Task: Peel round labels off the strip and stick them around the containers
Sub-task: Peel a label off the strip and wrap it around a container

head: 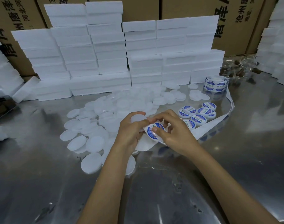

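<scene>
My left hand (pixel 131 131) grips a plain white round container (pixel 137 118) between thumb and fingers, just above the table. My right hand (pixel 172 130) pinches a round blue-and-white label (pixel 151 132) on the white backing strip (pixel 207 128), its thumb pressed on the label's face. The label sits right beside the container; whether it touches it I cannot tell. The strip curves right and back to a label roll (pixel 216 84). Several labelled containers (pixel 198 112) lie grouped just right of my hands.
A loose heap of unlabelled white containers (pixel 105 120) spreads over the shiny metal table (pixel 41 183) left of and behind my hands. Stacked white foam boxes (pixel 115 50) wall off the back, with cardboard cartons (pixel 235 21) behind. A clear plastic bag (pixel 238 68) lies at back right.
</scene>
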Demonstrator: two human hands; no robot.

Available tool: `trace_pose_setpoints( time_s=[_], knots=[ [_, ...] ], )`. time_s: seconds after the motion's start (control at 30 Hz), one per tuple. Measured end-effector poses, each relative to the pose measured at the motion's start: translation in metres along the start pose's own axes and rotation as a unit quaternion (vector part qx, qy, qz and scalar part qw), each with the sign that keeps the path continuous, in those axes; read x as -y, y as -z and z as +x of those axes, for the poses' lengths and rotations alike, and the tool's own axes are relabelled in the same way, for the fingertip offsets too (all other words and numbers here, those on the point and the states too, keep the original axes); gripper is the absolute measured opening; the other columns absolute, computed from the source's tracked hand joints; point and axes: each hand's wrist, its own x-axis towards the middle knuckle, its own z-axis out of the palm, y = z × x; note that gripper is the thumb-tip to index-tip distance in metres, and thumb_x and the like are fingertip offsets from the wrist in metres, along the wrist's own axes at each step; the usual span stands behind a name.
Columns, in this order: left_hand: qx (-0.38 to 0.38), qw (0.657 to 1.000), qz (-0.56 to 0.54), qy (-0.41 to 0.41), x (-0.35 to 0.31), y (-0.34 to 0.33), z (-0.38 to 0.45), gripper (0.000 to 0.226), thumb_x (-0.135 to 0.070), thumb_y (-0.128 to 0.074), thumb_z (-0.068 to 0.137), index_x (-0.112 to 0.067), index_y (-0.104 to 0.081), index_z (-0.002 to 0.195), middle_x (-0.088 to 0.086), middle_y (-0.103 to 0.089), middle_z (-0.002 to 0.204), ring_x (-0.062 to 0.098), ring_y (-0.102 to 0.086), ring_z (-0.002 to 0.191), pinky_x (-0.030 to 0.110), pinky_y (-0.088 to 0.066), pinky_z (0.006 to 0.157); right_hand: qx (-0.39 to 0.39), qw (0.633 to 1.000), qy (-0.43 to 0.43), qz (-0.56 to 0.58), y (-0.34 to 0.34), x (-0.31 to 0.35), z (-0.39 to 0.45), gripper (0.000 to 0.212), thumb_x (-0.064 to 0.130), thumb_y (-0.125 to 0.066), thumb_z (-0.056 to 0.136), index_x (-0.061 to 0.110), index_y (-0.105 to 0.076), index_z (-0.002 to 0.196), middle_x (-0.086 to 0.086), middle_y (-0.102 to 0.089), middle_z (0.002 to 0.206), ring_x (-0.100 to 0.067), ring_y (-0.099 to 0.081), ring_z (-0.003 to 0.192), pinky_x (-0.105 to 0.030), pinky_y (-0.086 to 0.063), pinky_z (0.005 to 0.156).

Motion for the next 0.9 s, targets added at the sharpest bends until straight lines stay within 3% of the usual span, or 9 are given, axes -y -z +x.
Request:
trace_pose_setpoints(
  time_s=[0.13, 0.27, 0.37, 0.5, 0.63, 0.73, 0.87, 0.9],
  knots=[
    [0.014, 1.0, 0.0, 0.003, 0.001, 0.0, 0.001, 0.029, -0.007, -0.075, 0.085, -0.017, -0.066, 0.11, 0.017, -0.071, 0.109, 0.028, -0.074, 0.089, 0.03, -0.06, 0.068, -0.008, 0.999, 0.013, -0.033, 0.0, 0.002, -0.001, 0.019, 0.015, -0.072, 0.087, 0.029, -0.065, 0.097, 0.011, -0.048, 0.107, 0.001, -0.047, 0.103, -0.004, -0.033, 0.08],
    [-0.006, 0.999, 0.032, -0.009, 0.004, -0.001, 0.002, 0.028, -0.008, -0.075, 0.084, -0.021, -0.065, 0.107, 0.014, -0.069, 0.111, 0.028, -0.072, 0.093, 0.031, -0.059, 0.07, -0.027, 0.997, 0.051, -0.043, -0.001, 0.007, -0.003, 0.019, 0.008, -0.071, 0.086, 0.025, -0.063, 0.089, 0.011, -0.051, 0.107, -0.008, -0.044, 0.111, -0.007, -0.031, 0.09],
    [-0.04, 0.994, 0.088, -0.044, 0.006, -0.001, 0.003, 0.027, -0.011, -0.076, 0.082, -0.029, -0.065, 0.099, 0.005, -0.069, 0.108, 0.024, -0.068, 0.096, 0.033, -0.059, 0.076, -0.05, 0.998, 0.033, 0.023, 0.0, 0.012, -0.002, 0.019, 0.004, -0.068, 0.087, 0.021, -0.061, 0.086, 0.011, -0.058, 0.098, -0.015, -0.052, 0.106, -0.016, -0.037, 0.089],
    [-0.052, 0.984, 0.151, -0.077, 0.006, -0.004, 0.005, 0.026, -0.009, -0.073, 0.085, -0.029, -0.062, 0.097, -0.004, -0.065, 0.1, 0.018, -0.065, 0.089, 0.018, -0.054, 0.058, -0.087, 0.978, -0.042, 0.183, 0.008, 0.012, 0.003, 0.019, -0.003, -0.061, 0.091, 0.015, -0.057, 0.088, 0.001, -0.064, 0.088, -0.014, -0.061, 0.087, -0.03, -0.05, 0.086],
    [-0.052, 0.985, 0.146, -0.073, 0.004, -0.004, 0.006, 0.027, -0.006, -0.079, 0.082, -0.023, -0.062, 0.095, 0.0, -0.064, 0.089, 0.013, -0.061, 0.07, 0.017, -0.049, 0.048, -0.136, 0.946, -0.104, 0.276, 0.013, 0.006, 0.005, 0.017, 0.004, -0.061, 0.094, 0.019, -0.058, 0.088, 0.0, -0.067, 0.093, -0.011, -0.064, 0.081, -0.023, -0.052, 0.077],
    [-0.059, 0.985, 0.142, -0.074, 0.003, -0.001, 0.004, 0.025, -0.008, -0.078, 0.083, -0.022, -0.064, 0.097, 0.0, -0.065, 0.092, 0.013, -0.063, 0.073, 0.014, -0.05, 0.048, -0.171, 0.915, -0.15, 0.333, 0.017, 0.002, 0.008, 0.012, 0.007, -0.064, 0.093, 0.017, -0.059, 0.089, -0.009, -0.069, 0.097, -0.014, -0.068, 0.077, -0.025, -0.055, 0.07],
    [-0.112, 0.987, 0.078, -0.089, -0.007, -0.007, 0.004, 0.004, -0.028, -0.064, 0.097, -0.025, -0.062, 0.096, 0.002, -0.072, 0.09, 0.011, -0.07, 0.065, 0.017, -0.054, 0.054, -0.183, 0.902, -0.153, 0.359, 0.02, 0.002, 0.01, 0.017, 0.002, -0.069, 0.087, 0.016, -0.059, 0.089, -0.006, -0.07, 0.088, -0.014, -0.065, 0.068, -0.025, -0.052, 0.062],
    [-0.115, 0.989, 0.032, -0.086, -0.011, -0.007, 0.005, 0.012, -0.035, -0.058, 0.1, -0.024, -0.062, 0.097, 0.005, -0.072, 0.09, 0.014, -0.072, 0.067, 0.021, -0.056, 0.056, -0.188, 0.906, -0.145, 0.349, 0.022, 0.003, 0.011, 0.018, 0.002, -0.07, 0.086, 0.017, -0.059, 0.088, -0.003, -0.07, 0.085, -0.013, -0.064, 0.065, -0.024, -0.051, 0.061]
  ],
)
